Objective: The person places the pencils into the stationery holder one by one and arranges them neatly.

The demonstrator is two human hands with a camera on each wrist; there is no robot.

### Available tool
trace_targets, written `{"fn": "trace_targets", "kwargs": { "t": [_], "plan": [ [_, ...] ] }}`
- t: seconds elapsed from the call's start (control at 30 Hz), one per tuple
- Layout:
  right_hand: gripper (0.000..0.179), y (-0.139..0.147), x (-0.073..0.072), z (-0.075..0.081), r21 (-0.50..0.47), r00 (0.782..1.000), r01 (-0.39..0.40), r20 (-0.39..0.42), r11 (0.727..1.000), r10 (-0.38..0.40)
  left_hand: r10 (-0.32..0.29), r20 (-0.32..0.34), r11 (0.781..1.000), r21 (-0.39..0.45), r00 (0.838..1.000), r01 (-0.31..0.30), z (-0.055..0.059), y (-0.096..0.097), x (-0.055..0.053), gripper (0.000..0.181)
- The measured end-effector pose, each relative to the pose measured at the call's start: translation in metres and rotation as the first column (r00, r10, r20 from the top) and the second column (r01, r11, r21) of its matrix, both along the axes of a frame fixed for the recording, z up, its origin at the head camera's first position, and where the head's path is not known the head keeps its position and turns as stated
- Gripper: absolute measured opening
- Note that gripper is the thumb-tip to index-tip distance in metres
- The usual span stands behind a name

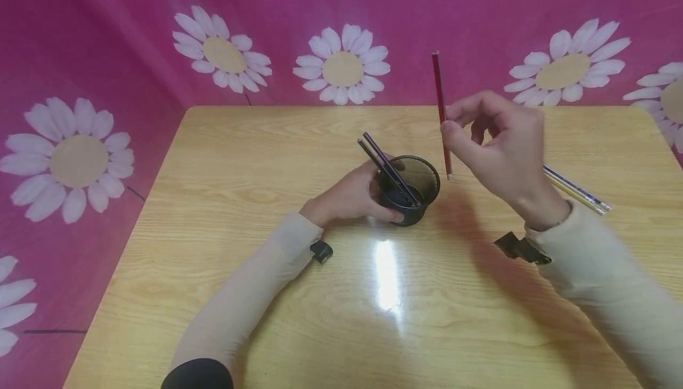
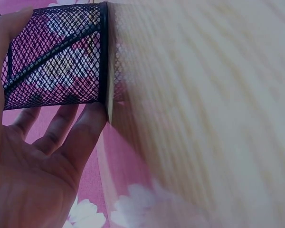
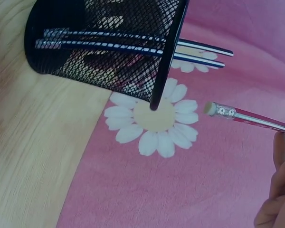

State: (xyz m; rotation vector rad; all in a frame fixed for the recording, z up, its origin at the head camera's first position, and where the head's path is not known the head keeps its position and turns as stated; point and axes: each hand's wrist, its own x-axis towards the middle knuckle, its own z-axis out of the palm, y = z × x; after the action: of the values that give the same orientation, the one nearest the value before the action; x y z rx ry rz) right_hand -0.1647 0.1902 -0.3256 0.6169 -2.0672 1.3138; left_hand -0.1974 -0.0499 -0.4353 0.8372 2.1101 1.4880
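Note:
My left hand (image 1: 354, 196) grips a black mesh pencil cup (image 1: 408, 214) standing on the table, thumb at the front and fingers round the far side. Two dark striped pencils (image 1: 385, 166) lean inside the cup, eraser ends at the bottom, as the right wrist view shows through the mesh. Between thumb and forefinger, my right hand (image 1: 498, 146) pinches a red pencil (image 1: 439, 89) nearly upright. Its eraser end (image 3: 221, 110) points down, just right of the cup's rim and apart from it.
Behind my right wrist, a blue-and-white pencil (image 1: 578, 187) and a yellowish one (image 1: 575, 194) lie side by side on the wooden table (image 1: 299, 134). A pink cloth with white daisies (image 1: 341, 69) hangs along the table's back and left edges.

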Motion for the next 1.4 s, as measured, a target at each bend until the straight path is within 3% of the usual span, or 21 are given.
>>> {"fn": "trace_targets", "kwargs": {
  "t": [0.27,0.53,0.77,1.1,1.4],
  "plan": [
    [0.015,-0.009,-0.001,-0.001,-0.016,0.998,-0.056,-0.002,0.998,0.056,-0.017,0.023,0.999,0.041,1.000,0.016,0.001,0.001,-0.001,0.098],
    [0.018,-0.013,-0.001,-0.009,0.071,0.997,-0.080,0.017,0.994,0.079,-0.021,0.047,0.999,0.034,0.999,0.019,0.003,0.001,0.000,0.097],
    [0.015,-0.017,0.001,-0.024,0.083,0.996,-0.077,0.042,0.994,0.074,-0.008,0.033,1.000,-0.009,0.999,0.008,0.001,0.000,0.000,0.095],
    [0.008,-0.013,0.001,-0.039,0.185,0.992,-0.047,0.125,0.982,0.024,-0.002,0.040,0.999,-0.039,0.999,0.003,0.003,-0.001,0.001,0.094],
    [0.005,-0.012,-0.001,-0.046,0.262,0.992,-0.036,0.125,0.964,0.003,0.003,0.044,0.999,-0.033,0.999,-0.002,0.003,-0.002,0.001,0.093]
  ]
}}
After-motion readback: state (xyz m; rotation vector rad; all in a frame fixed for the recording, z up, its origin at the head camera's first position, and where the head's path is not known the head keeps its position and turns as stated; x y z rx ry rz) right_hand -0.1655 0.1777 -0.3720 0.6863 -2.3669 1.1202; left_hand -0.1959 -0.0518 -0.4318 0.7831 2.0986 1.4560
